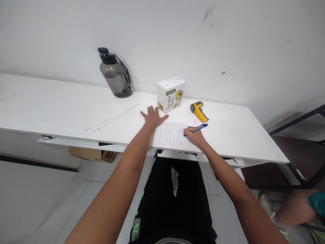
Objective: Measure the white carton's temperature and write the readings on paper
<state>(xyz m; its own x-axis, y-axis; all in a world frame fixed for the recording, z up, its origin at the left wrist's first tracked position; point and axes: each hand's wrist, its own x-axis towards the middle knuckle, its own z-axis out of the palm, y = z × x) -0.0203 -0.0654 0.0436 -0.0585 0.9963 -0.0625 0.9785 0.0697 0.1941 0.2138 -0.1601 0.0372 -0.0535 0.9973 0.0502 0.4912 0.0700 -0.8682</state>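
Observation:
A sheet of paper (172, 133) covered with rows of handwriting lies on the white table. My right hand (194, 135) grips a blue pen (200, 127), its tip down at the right side of the sheet. With fingers spread, my left hand (153, 118) rests flat on the table by the paper's upper left corner. Just beyond that hand stands a white box (170, 96) printed with avocados and the words "Super Meal". To the right of the box lies a yellow and black infrared thermometer (199, 112).
A large grey bottle (116, 76) with a black lid stands against the wall at the back left. Beneath the white table (63, 105) is a cardboard box (88, 153). Another person's leg (296, 206) shows at the lower right, near a dark metal frame.

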